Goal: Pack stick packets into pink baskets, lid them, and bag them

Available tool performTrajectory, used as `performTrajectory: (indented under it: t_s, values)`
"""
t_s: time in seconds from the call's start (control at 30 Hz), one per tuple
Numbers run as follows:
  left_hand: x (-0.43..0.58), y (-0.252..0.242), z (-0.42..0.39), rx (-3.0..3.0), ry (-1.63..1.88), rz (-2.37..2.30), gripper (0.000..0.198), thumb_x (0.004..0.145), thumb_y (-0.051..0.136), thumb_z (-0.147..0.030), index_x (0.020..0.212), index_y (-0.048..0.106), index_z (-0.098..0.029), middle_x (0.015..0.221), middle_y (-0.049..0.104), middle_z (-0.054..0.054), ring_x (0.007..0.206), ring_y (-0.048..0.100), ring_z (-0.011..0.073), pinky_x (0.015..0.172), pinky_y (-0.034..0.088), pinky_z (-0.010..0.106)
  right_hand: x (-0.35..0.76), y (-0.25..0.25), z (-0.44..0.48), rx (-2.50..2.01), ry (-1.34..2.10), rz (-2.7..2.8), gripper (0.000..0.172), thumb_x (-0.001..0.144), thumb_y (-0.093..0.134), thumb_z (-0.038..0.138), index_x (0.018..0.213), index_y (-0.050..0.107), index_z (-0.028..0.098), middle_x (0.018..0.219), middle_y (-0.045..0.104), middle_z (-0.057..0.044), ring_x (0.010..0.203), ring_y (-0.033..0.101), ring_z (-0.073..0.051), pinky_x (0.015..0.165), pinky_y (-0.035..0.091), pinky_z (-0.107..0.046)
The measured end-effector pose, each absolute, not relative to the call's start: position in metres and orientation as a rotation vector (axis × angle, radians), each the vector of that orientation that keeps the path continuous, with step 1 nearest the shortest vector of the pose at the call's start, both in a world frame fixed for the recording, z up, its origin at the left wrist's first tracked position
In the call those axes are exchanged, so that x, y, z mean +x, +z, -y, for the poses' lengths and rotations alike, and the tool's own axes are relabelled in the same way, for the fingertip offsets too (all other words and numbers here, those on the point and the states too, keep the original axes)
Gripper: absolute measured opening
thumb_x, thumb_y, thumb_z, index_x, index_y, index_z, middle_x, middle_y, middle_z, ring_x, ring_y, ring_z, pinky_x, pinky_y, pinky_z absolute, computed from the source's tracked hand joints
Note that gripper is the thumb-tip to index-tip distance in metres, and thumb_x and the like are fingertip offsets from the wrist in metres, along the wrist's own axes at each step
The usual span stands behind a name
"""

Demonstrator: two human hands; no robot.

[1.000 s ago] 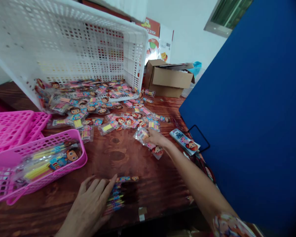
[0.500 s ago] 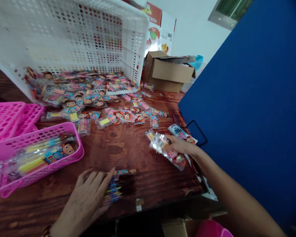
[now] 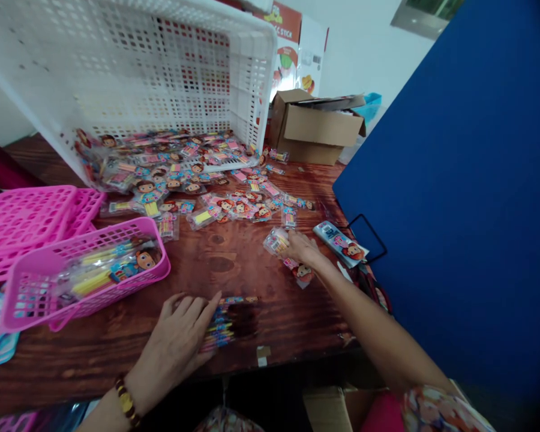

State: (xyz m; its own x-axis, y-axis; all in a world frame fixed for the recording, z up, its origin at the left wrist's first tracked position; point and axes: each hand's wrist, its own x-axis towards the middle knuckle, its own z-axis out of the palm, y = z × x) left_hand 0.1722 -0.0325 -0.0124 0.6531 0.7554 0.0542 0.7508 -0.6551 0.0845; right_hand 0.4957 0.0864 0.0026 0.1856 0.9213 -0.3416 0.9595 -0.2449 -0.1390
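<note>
My left hand (image 3: 182, 330) is curled round the left side of a stack of thin, colourful packets (image 3: 220, 327) near the table's front edge, the thumb side against them. My right hand (image 3: 299, 247) has its fingers closed on a clear plastic packet (image 3: 276, 241) with yellow sticks inside. Under and beside that hand lies another packet (image 3: 302, 273) with a red-haired cartoon figure. The right fingertips are partly hidden. Beyond them many similar loose packets (image 3: 243, 207) spread across the wooden table (image 3: 220, 261).
A white crate (image 3: 254, 78) lies on its side, packets spilling out. At left stands a pink basket (image 3: 159, 267) holding larger packets, with pink lattice pieces (image 3: 36, 210) behind. A printed pack (image 3: 337, 243) lies by a blue panel (image 3: 454, 210). A cardboard box (image 3: 319, 132) stands behind.
My right hand has moved left and farther from me, bringing the shiny packet down toward the table. My left hand stays at the stack. The view has shifted slightly left.
</note>
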Motion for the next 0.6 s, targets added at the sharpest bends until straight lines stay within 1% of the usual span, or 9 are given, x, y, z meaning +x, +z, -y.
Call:
performTrajectory:
  t_s: [0.1, 0.17, 0.2, 0.3, 0.37, 0.47, 0.6]
  values:
    - [0.171, -0.012, 0.034, 2.825, 0.126, -1.284, 0.083, 0.075, 0.073, -0.036, 0.145, 0.035, -0.012, 0.107, 0.06, 0.009, 0.1, 0.05, 0.0273, 0.099, 0.032, 0.047, 0.481, 0.01, -0.08, 2.295, -0.598, -1.88, 0.066, 0.072, 0.074, 0.043, 0.126, 0.045, 0.017, 0.116, 0.067, -0.014, 0.107, 0.062, -0.031, 0.082, 0.045, -0.037]
    - [0.171, -0.012, 0.034, 2.831, 0.124, -1.276, 0.082, 0.074, 0.074, -0.039, 0.142, 0.037, -0.01, 0.109, 0.059, 0.011, 0.103, 0.05, 0.0283, 0.1, 0.032, 0.048, 0.463, 0.016, -0.077, 2.263, -0.631, -1.994, 0.063, 0.072, 0.073, 0.043, 0.124, 0.045, 0.021, 0.112, 0.068, -0.01, 0.101, 0.065, -0.029, 0.076, 0.046, -0.034]
    - [0.171, -0.012, 0.034, 2.83, 0.119, -1.268, 0.08, 0.073, 0.075, -0.04, 0.139, 0.04, -0.01, 0.11, 0.059, 0.011, 0.103, 0.05, 0.0285, 0.101, 0.032, 0.048, 0.451, 0.019, -0.076, 2.226, -0.626, -2.091, 0.061, 0.073, 0.072, 0.045, 0.122, 0.045, 0.022, 0.112, 0.068, -0.008, 0.1, 0.065, -0.029, 0.075, 0.045, -0.033]
    - [0.172, -0.008, 0.033, 2.832, 0.096, -1.263, 0.075, 0.071, 0.078, -0.043, 0.131, 0.046, -0.011, 0.11, 0.058, 0.011, 0.104, 0.05, 0.0291, 0.1, 0.033, 0.048, 0.406, 0.026, -0.067, 2.041, -0.522, -2.417, 0.047, 0.079, 0.065, 0.048, 0.117, 0.049, 0.025, 0.117, 0.065, -0.007, 0.106, 0.063, -0.029, 0.079, 0.046, -0.035]
    - [0.173, -0.006, 0.033, 2.841, 0.088, -1.273, 0.074, 0.07, 0.078, -0.044, 0.129, 0.047, -0.012, 0.108, 0.058, 0.011, 0.103, 0.051, 0.0292, 0.099, 0.034, 0.048, 0.376, 0.026, -0.06, 1.887, -0.447, -2.536, 0.041, 0.083, 0.062, 0.042, 0.118, 0.049, 0.024, 0.123, 0.061, -0.009, 0.107, 0.062, -0.028, 0.082, 0.047, -0.038]
    - [0.174, -0.006, 0.034, 2.857, 0.099, -1.274, 0.071, 0.071, 0.077, -0.044, 0.127, 0.047, -0.013, 0.107, 0.058, 0.01, 0.103, 0.05, 0.0293, 0.098, 0.035, 0.048, 0.347, 0.025, -0.049, 1.677, -0.45, -2.575, 0.045, 0.08, 0.065, 0.033, 0.12, 0.049, 0.02, 0.127, 0.057, -0.012, 0.108, 0.062, -0.029, 0.085, 0.049, -0.041]
    - [0.174, -0.009, 0.036, 2.841, 0.152, -1.284, 0.073, 0.069, 0.079, -0.043, 0.126, 0.046, -0.013, 0.111, 0.057, 0.01, 0.105, 0.05, 0.029, 0.099, 0.034, 0.048, 0.349, 0.03, -0.043, 1.466, -0.615, -2.553, 0.042, 0.08, 0.064, 0.036, 0.117, 0.052, 0.02, 0.127, 0.058, -0.012, 0.113, 0.06, -0.031, 0.086, 0.049, -0.043]
